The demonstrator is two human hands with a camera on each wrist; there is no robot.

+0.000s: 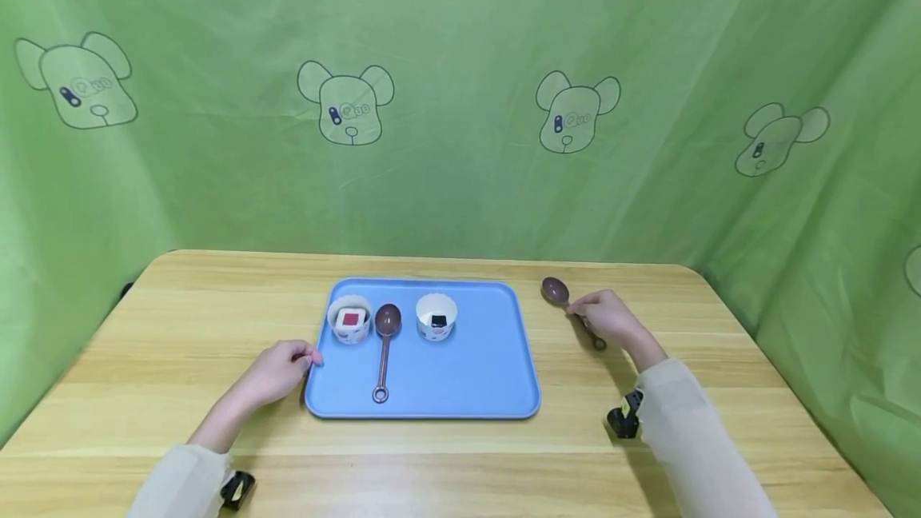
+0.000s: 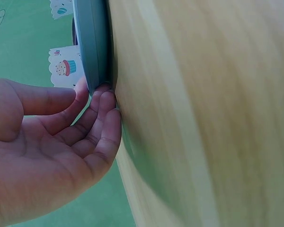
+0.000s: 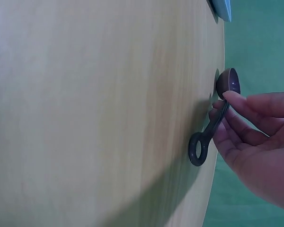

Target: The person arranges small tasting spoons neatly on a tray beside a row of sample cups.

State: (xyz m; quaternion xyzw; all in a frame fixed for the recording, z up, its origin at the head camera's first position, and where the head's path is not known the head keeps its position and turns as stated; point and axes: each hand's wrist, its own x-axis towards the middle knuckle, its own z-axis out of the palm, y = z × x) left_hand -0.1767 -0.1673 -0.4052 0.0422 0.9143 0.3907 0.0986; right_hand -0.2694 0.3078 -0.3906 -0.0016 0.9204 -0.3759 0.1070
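My left hand (image 1: 277, 372) holds the left edge of a blue tray (image 1: 475, 390). In the left wrist view its fingers (image 2: 104, 118) bend against the rim, the thumb standing apart. On the tray, a brown spoon (image 1: 384, 358) lies between two white paper cups. The left cup (image 1: 352, 336) holds a white block with a red top; the right cup (image 1: 436, 333) has a dark-topped piece inside. Right of the tray, my right hand (image 1: 610, 316) pinches the handle of a second brown spoon (image 1: 555, 290). Its ring end (image 3: 198, 149) shows close to the tabletop.
The wooden table (image 1: 432, 470) reaches out on both sides of the tray. Behind it hangs a green curtain (image 1: 460, 182) with bear-head drawings, which also runs down the right side. A black device sits at each wrist.
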